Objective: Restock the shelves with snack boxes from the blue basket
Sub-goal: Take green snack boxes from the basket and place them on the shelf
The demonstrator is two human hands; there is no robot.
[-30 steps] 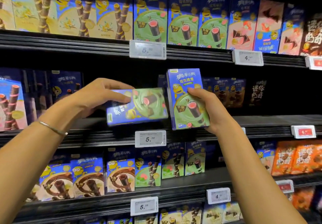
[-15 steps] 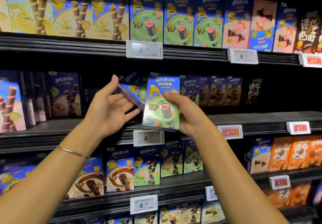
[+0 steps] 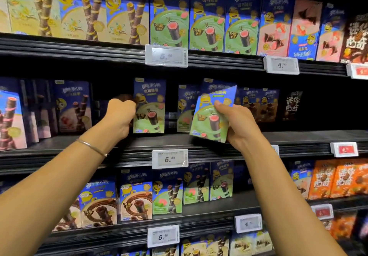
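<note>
Two blue-and-green snack boxes are at the middle shelf [image 3: 199, 139]. One green box [image 3: 150, 112] stands upright on that shelf, and my left hand [image 3: 119, 117] grips its left edge with curled fingers. My right hand [image 3: 237, 126] holds a second green box [image 3: 211, 116], tilted, in front of the shelf and just above its front edge. Behind it stand more boxes of the same kind [image 3: 185, 108]. The blue basket is out of view.
Shelves above and below are packed with similar boxes: yellow and green ones on top [image 3: 169, 16], chocolate and green ones below [image 3: 137, 202], orange packs [image 3: 338, 180] at the lower right. Price tags [image 3: 169, 158] clip onto the shelf edges. A dark gap [image 3: 328, 108] lies at the middle shelf's right.
My left hand has set its box upright on the middle shelf, further back. My right hand has carried the second box rightward and tilted it. The camera view has shifted slightly.
</note>
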